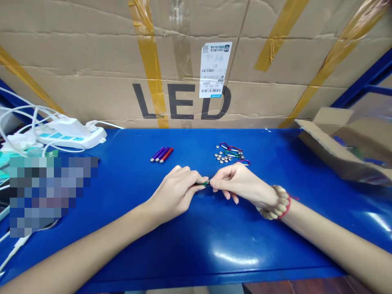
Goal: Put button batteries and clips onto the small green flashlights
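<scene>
My left hand [180, 188] pinches a small green item [203, 183] between thumb and fingers, over the middle of the blue table [183, 245]. At that item's right end, my right hand [234, 181] closes its thumb and index finger on a small dark, shiny part [208, 183]; its other fingers hang loosely. Beyond my left hand lie purple and red metallic tubes [162, 155] with silver ends. Past my right hand are several silver button-like discs [221, 157] beside coloured carabiner clips [232, 154].
A white power strip [92, 139] with tangled cables sits at the left, behind a pixelated object [49, 196]. An open cardboard box [346, 155] stands at the right. A large taped carton [107, 61] marked LED rises behind the table.
</scene>
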{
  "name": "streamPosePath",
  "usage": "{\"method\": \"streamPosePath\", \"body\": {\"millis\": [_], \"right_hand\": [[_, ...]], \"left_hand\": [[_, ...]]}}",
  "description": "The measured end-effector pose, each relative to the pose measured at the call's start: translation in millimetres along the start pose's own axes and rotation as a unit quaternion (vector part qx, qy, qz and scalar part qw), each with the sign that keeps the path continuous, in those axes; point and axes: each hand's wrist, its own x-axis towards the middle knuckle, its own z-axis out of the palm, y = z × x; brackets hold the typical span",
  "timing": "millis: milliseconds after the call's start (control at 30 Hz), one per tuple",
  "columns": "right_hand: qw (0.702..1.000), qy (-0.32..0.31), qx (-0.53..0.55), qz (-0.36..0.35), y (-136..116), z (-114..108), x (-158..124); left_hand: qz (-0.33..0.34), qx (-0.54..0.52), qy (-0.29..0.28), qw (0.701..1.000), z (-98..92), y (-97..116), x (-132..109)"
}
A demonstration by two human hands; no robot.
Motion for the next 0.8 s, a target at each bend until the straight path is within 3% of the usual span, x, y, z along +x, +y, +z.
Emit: {"method": "streamPosePath", "body": {"millis": [200, 367, 633, 800], "right_hand": [[0.999, 0.002, -0.036, -0.035, 5.8, -4.8, 5.3], [0.994, 0.016, -0.078, -0.072, 7.5, -8.6, 7.1], [0.981, 0.025, -0.128, -0.142, 5.8, -11.1, 5.6], [0.970, 0.038, -0.167, -0.172, 2.3, -10.0, 0.3]], "left_hand": [[-0.004, -0.034, -0.019, 0.999, 0.6, -0.2, 0.6], [-0.083, -0.042, -0.068, 0.993, -0.6, 4.1, 5.8], [-0.090, -0.023, -0.167, 0.982, -4.1, 11.5, 7.4], [-0.082, -0.077, -0.158, 0.981, -4.0, 12.0, 5.0]]}}
